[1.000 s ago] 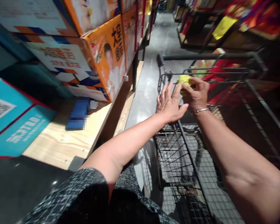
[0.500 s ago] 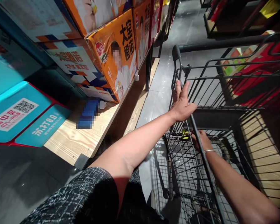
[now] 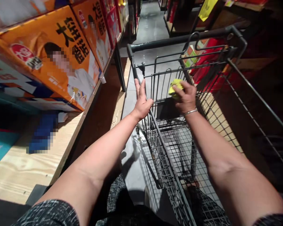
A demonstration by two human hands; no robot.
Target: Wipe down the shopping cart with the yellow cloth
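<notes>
A black wire shopping cart (image 3: 155,125) stands in front of me in a shop aisle. My left hand (image 3: 142,102) rests on the cart's left top rail, fingers stretched along it and thumb hooked over the wire. My right hand (image 3: 185,97), with a metal bangle on the wrist, is closed on a yellow-green cloth (image 3: 174,86) and presses it against the wire bars at the cart's far end, inside the basket.
A wooden shelf (image 3: 25,169) runs along the left with orange printed boxes (image 3: 61,59) stacked on it. Red packaged goods (image 3: 209,59) sit on a shelf beyond the cart on the right. Grey tiled floor (image 3: 153,18) stretches ahead down the aisle.
My right hand has come up from low inside the basket to the bars at the cart's far end, still holding the cloth. My left hand stays on the left rail. The view has shifted.
</notes>
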